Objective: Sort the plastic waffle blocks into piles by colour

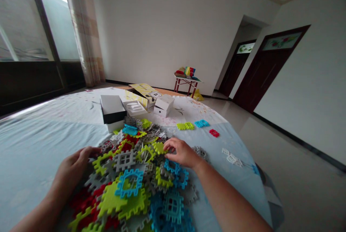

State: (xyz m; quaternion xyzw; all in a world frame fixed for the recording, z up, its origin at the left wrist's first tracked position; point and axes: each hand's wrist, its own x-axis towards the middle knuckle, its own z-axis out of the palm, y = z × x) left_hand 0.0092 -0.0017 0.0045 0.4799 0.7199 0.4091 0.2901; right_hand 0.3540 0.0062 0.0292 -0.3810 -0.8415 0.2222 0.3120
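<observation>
A heap of interlocking plastic tiles (135,178) in blue, green, red and grey lies on a pale blue sheet (40,145). My left hand (74,167) rests on the heap's left edge, fingers curled against grey and green tiles. My right hand (182,152) sits on the right side of the heap, fingertips pinched at a yellow-green tile (159,148). Whether that tile is lifted I cannot tell.
Beyond the heap stand a black-and-white open box (112,109), white boxes (163,105) and a yellow carton (144,93). Loose tiles lie apart: yellow-green (185,126), blue (202,123), red (214,133), white (231,158). A small red table (186,82) stands by the far wall.
</observation>
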